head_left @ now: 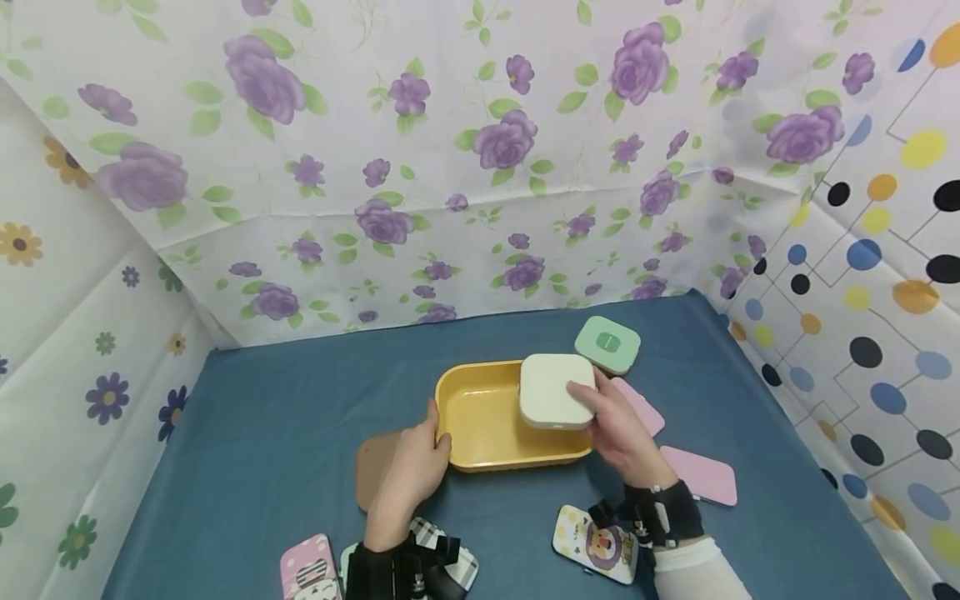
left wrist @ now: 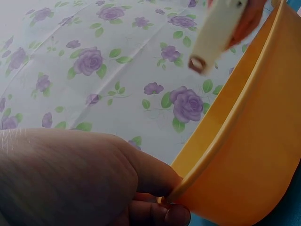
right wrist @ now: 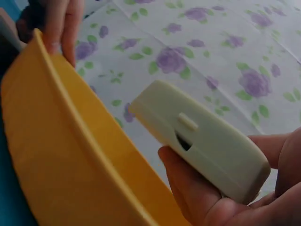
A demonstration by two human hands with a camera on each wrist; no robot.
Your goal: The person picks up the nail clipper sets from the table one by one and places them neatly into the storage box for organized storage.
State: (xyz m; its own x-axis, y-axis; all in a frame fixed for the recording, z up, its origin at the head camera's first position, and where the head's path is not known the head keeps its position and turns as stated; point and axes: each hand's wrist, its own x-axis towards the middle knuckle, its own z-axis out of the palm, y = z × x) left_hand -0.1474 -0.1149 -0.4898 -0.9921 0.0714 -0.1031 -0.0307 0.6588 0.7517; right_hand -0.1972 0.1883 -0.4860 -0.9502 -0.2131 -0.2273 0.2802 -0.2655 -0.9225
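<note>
Yellow bin point(head_left: 480, 421) at left hand point(head_left: 411, 467): smooth plastic, slight gloss. White case point(head_left: 551, 390) in right hand point(head_left: 624, 433): smooth plastic, matt. Blue cloth point(head_left: 285, 442) under both: matt fabric. Floral sheet point(head_left: 450, 167) beyond both: thin, creased; cloth or plastic unclear.

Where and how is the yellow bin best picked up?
Probably by the end walls of the yellow bin, one hand from each side: it is oblong and open-topped, with thin rims to pinch. The left hand pinches the left end; the right hand holds the white case, so would need freeing first.
</note>
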